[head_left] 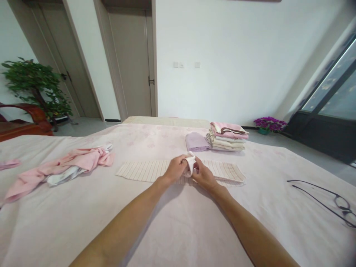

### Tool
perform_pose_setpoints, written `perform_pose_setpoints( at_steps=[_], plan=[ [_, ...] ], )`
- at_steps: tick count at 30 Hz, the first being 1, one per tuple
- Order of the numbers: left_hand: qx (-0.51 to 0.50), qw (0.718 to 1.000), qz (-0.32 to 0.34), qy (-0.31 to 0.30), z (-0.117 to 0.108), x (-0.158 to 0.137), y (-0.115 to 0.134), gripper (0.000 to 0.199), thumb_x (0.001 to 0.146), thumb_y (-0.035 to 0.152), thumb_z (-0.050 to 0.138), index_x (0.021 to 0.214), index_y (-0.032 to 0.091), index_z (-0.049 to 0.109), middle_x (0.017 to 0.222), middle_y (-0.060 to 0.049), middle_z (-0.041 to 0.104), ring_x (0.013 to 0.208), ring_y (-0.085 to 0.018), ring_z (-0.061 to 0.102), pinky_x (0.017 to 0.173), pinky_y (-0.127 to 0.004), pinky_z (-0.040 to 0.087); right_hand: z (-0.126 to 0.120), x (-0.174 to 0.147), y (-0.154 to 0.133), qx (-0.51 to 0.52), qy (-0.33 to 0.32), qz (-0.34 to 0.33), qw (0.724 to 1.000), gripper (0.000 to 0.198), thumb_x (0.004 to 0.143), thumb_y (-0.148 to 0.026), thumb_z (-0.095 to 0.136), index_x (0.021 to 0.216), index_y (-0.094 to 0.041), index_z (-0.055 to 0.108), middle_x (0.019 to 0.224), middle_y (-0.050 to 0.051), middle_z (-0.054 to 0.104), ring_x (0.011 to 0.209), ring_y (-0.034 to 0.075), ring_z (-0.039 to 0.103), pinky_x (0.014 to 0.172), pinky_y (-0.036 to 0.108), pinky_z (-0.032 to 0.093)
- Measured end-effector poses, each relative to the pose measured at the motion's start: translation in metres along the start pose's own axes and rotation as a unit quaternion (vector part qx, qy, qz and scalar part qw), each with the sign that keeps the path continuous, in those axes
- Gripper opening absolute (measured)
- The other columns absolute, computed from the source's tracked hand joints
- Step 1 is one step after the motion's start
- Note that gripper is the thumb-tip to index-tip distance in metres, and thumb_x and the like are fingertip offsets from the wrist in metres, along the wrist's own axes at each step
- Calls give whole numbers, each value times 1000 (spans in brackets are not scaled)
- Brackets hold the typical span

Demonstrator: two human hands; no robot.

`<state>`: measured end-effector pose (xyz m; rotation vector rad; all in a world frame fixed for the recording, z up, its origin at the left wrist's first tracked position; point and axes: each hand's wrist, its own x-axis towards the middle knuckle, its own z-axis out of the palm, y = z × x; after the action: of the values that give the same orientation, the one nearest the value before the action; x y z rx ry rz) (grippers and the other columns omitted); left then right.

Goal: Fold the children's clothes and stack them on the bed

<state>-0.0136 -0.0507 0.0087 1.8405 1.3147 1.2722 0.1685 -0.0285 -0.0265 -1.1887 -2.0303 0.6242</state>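
A long, narrow piece of cream striped cloth (143, 171) lies flat across the bed-like surface before me, its ends reaching out on both sides. Over its middle, a small whitish fabric piece (190, 159) is raised in a loop between my hands. My left hand (177, 167) pinches it from the left. Fingers curled, my right hand (204, 174) grips it from the right. Whether this fabric is part of the striped cloth or separate, I cannot tell. Both hands hide the centre of the striped cloth.
Beyond my right hand sits a stack of folded clothes (228, 138), with a folded lilac cloth (197, 142) beside it. A crumpled pink garment (75, 161) lies at left. Eyeglasses (330, 198) rest at right on the pale pink sheet (178, 230).
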Motion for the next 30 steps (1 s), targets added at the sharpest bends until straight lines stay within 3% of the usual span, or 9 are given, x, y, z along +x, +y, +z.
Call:
perform_pose_setpoints(
  at_steps=[2,5,7,10,12,17,20,25,30],
  plan=[
    [-60,995,48,-58,17,-11,1,35,89,21,47,118,23,68,120,-5,70,111,-18,63,98,-30,47,3,1,2,91,40,-10,995,45,78,-32,66,122,-22,59,103,5,70,87,20,62,78,32,48],
    [-59,998,17,2,16,-25,-6,35,90,18,43,118,21,65,119,-8,69,112,-17,63,100,-32,46,-4,10,14,262,142,55,953,22,75,-37,70,86,-18,64,76,1,67,64,13,58,56,23,44],
    [1,999,-10,38,8,-32,-12,34,89,15,40,110,20,66,112,-9,71,107,-18,64,98,-32,48,-15,19,25,402,221,134,879,25,70,-36,76,77,-18,59,61,-4,59,47,7,46,40,18,31],
    [123,992,19,-30,5,-37,-17,34,88,12,40,107,19,68,114,-9,69,112,-19,62,102,-33,45,-36,30,42,557,285,190,757,29,66,-29,79,78,-20,54,58,-9,54,40,4,40,33,14,19],
    [197,975,59,-90,13,-38,-17,35,90,17,43,116,18,65,127,-11,64,125,-22,54,110,-35,38,-47,33,53,593,294,201,722,27,70,-27,76,78,-20,51,57,-10,52,41,4,42,33,13,25],
    [295,925,103,-216,32,-33,-18,67,93,51,47,149,15,36,158,-18,30,147,-34,23,118,-52,18,-60,30,70,633,280,203,692,22,82,-25,69,76,-20,48,58,-10,49,43,3,43,39,12,38],
    [319,907,96,-256,23,-31,-25,76,94,62,37,154,16,27,160,-19,22,149,-35,16,118,-54,12,-60,29,74,648,271,201,683,20,84,-24,68,77,-20,49,59,-9,49,44,3,44,40,11,39],
    [356,896,58,-259,-31,-35,-50,69,96,62,31,154,24,27,162,-13,17,150,-29,11,118,-50,8,-57,28,75,660,265,199,674,16,82,-20,68,80,-20,53,62,-9,52,46,3,47,40,12,41],
    [408,888,17,-211,-101,-53,-85,63,98,58,31,153,28,29,163,-8,19,150,-26,14,119,-46,9,-54,27,77,670,254,198,669,14,81,-17,68,81,-19,54,65,-7,55,49,4,50,42,13,43]
  ],
)
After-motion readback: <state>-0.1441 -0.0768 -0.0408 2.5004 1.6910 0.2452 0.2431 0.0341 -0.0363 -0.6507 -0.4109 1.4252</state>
